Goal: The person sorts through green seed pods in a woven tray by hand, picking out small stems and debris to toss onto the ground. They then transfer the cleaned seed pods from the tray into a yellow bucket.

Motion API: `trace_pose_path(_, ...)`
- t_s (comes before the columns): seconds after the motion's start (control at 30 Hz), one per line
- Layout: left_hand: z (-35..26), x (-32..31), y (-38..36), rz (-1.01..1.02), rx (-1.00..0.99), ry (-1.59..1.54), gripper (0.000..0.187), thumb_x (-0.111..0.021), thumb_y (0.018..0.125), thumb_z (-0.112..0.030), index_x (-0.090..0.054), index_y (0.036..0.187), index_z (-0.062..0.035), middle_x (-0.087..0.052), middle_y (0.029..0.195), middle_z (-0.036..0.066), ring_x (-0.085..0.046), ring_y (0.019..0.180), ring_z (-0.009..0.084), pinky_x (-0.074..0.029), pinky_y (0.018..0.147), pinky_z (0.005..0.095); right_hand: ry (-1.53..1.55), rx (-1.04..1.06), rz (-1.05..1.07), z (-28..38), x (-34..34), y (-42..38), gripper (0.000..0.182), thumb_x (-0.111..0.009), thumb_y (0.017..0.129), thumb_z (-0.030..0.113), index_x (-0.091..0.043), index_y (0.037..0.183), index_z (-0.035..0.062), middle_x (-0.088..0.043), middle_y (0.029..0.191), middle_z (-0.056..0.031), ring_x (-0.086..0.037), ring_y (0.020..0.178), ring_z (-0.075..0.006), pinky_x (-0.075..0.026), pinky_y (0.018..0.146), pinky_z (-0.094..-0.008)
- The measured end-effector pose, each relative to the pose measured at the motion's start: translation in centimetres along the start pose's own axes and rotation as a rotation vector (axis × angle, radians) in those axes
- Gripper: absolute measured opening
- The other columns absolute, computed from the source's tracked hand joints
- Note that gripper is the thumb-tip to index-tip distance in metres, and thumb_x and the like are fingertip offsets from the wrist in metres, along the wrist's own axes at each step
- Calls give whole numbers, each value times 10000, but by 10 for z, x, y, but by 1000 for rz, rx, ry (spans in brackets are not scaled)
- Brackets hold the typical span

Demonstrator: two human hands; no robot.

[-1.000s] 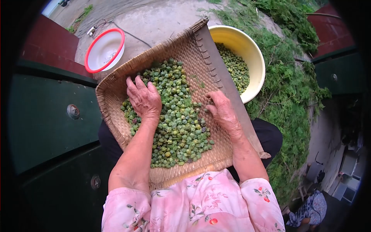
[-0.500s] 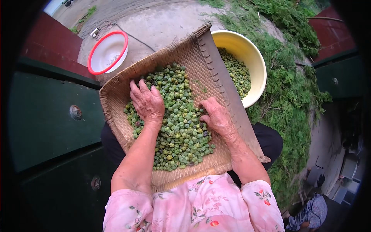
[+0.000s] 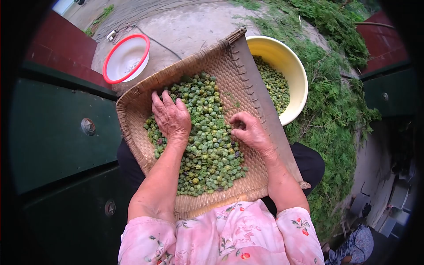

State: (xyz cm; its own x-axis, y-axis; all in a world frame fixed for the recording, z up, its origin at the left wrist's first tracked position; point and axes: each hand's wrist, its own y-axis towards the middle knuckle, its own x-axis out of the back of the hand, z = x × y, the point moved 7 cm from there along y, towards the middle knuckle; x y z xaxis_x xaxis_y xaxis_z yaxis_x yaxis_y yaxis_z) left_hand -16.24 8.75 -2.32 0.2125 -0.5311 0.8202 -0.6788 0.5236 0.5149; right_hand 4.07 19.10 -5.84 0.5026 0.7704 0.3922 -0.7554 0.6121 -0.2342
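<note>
A woven winnowing basket [image 3: 148, 152] rests across my lap, holding a heap of small green conifer cones [image 3: 207, 145]. My left hand [image 3: 172, 117] lies on the upper left of the heap, fingers spread among the cones. At the heap's right edge is my right hand [image 3: 251, 132], its fingers curled and thumb and forefinger brought close together. Whatever lies between those fingertips is too small to make out. Thin green sprigs show among the cones and on the bare weave.
Beyond the basket's right edge stands a yellow tub [image 3: 298, 75] partly filled with similar cones. A white basin with a red rim [image 3: 147, 48] sits at the upper left. Cut conifer branches [image 3: 327, 119] cover the ground at right. Dark green door panels [image 3: 62, 132] stand at left. Another person [image 3: 355, 245] is at lower right.
My right hand has lifted slightly and its fingers have curled in more. My left hand stays nearly in place on the cones. The whole view has shifted a little.
</note>
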Motion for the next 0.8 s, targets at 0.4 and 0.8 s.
trace_pose_path(0.4, 1, 1, -1, -15, 13, -28, 454, -615, 841, -211, -499, 1230, -8, -394, 1342, 222, -451, 1151, 386, -399, 968, 463, -451, 163, -142, 17, -13, -6, 256, -609, 799, 16, -561, 1048, 55, -548, 963, -167, -575, 932, -366, -488, 794, -438)
trace_pose_path(0.8, -3, 11, -27, 147, -80, -266, 416, -616, 862, -104, -516, 1258, -25, -375, 1405, 228, -358, 1294, 408, -290, 1074, 468, 95, 0, -291, -5, 9, -13, 223, -654, 864, 145, -577, 1044, 39, -550, 773, -9, -569, 669, -143, -473, 562, -318)
